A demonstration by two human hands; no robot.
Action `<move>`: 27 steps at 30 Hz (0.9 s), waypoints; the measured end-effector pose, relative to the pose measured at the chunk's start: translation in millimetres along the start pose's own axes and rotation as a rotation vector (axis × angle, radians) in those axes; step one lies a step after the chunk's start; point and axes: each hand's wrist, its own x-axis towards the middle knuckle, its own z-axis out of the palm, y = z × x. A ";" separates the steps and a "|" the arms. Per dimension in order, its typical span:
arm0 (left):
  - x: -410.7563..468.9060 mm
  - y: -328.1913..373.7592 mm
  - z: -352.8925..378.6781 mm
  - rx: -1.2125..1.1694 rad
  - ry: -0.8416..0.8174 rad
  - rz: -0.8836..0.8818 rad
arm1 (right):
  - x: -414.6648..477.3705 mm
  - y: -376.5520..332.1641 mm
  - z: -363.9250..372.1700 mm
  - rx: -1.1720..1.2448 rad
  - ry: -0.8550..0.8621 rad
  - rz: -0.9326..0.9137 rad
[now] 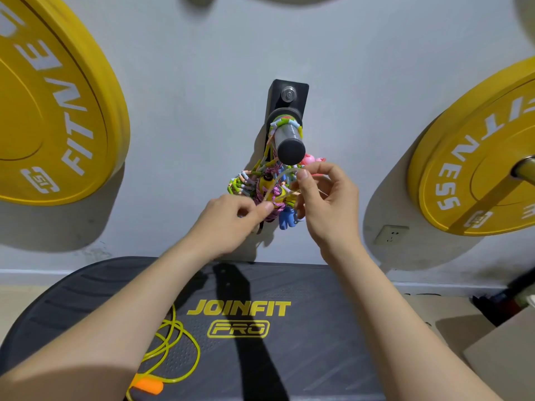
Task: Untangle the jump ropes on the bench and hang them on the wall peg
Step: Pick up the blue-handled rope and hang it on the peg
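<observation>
Two bare forearms reach forward over the dark table (304, 357), which carries the yellow lettering JOINFIT PRO. On the table's near left part lies a yellow rope (176, 342) in loose loops, with an orange handle (149, 386) at its near end.

Above the table, a black peg (289, 140) sticks out from the grey wall (188, 82). A beaded rope (285, 123) in many colours is looped over the peg, and a bundle of ropes (269, 189) with small cartoon-shaped handles hangs just below it.

The left hand (231, 215) pinches a thin pale cord (275, 186) between thumb and forefinger at the lower edge of the bundle. The right hand (324, 198) pinches the same cord higher up, just under the tip of the peg, so the cord arcs between the two hands.

Yellow weight plates (52, 105) hang on the wall well to either side.
</observation>
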 end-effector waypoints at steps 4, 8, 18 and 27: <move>18.2 6.8 -5.1 -0.217 0.169 0.057 | 15.5 -5.9 9.6 0.019 0.091 -0.010; 38.6 17.3 -5.1 -0.285 0.283 0.041 | 33.8 -8.0 14.8 -0.017 0.238 -0.009; 62.5 41.9 16.7 -0.329 0.738 0.148 | 59.5 1.1 28.4 0.041 0.353 0.078; 67.5 28.5 29.1 0.054 0.601 0.235 | 61.4 14.4 22.6 -0.045 0.267 0.038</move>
